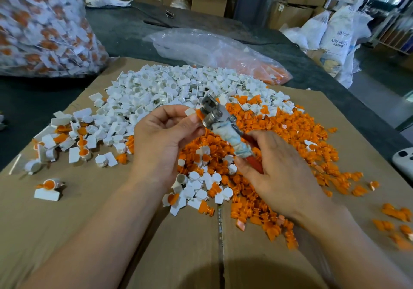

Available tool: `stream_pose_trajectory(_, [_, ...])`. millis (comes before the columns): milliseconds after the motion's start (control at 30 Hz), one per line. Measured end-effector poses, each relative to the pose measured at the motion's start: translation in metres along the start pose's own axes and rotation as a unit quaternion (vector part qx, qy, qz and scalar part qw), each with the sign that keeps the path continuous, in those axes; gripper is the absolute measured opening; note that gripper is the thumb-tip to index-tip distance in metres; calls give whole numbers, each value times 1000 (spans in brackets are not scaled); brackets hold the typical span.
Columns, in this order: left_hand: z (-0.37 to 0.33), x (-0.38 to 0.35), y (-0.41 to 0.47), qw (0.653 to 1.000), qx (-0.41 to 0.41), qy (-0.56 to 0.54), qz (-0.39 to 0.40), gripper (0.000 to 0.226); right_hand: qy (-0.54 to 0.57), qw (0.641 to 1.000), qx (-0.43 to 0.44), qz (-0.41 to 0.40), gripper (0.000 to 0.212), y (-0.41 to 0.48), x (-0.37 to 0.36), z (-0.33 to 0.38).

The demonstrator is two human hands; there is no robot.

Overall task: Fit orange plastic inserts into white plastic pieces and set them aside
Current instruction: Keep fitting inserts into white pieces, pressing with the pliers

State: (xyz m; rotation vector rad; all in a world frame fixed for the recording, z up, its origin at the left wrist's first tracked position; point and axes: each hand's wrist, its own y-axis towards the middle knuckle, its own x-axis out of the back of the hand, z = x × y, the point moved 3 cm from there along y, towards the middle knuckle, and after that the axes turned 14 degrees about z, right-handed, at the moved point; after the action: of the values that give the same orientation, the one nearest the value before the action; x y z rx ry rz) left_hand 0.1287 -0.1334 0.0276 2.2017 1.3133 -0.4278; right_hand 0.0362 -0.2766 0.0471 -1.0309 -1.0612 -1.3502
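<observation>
- Head view, far left: a big clear bag stands packed with white-and-orange pieces, probably the store of finished ones.
- On the cardboard nearby lie loose finished pieces, orange showing in the white cups, apparently set aside clear of the raw stock.
- Behind them the white pile sits within easy reach.
- The left hand pinches a white piece between thumb and fingertips, with an orange insert at its side, and offers it to the tool's metal head.
- The hand tool has a cloth-wrapped handle and a red one. It seems meant to press the insert home.
- The right hand is wrapped around those handles, ready to squeeze.
- The orange pile spreads under and beyond it, with a thin clear bag of more inserts behind.
- Far right, a white sack reads "ABS RES…"; the line below is too blurred to read.
</observation>
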Motion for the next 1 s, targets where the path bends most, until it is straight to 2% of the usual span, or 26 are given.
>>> stream_pose_trajectory(400, [0, -1, -1, 1000, -6, 26, 4, 16, 15, 1000, 9, 18, 57, -3, -3, 2])
stream_pose_trajectory(667, [1, -1, -1, 1000, -1, 28, 7, 16, 2, 999, 12, 34, 28, -3, -6, 4])
stream_pose_trajectory(767, [1, 0, -1, 1000, 6, 17, 1, 16, 9, 999, 16, 31, 28, -2, -7, 4])
stream_pose_trajectory(900, [0, 0, -1, 1000, 12, -3, -3, 16, 4, 1000, 11, 27, 42, -1, -5, 2])
stream_pose_trajectory(1000, [0, -1, -1, 1000, 17, 6, -2, 16, 8, 999, 16, 31, 39, -1, -5, 2])
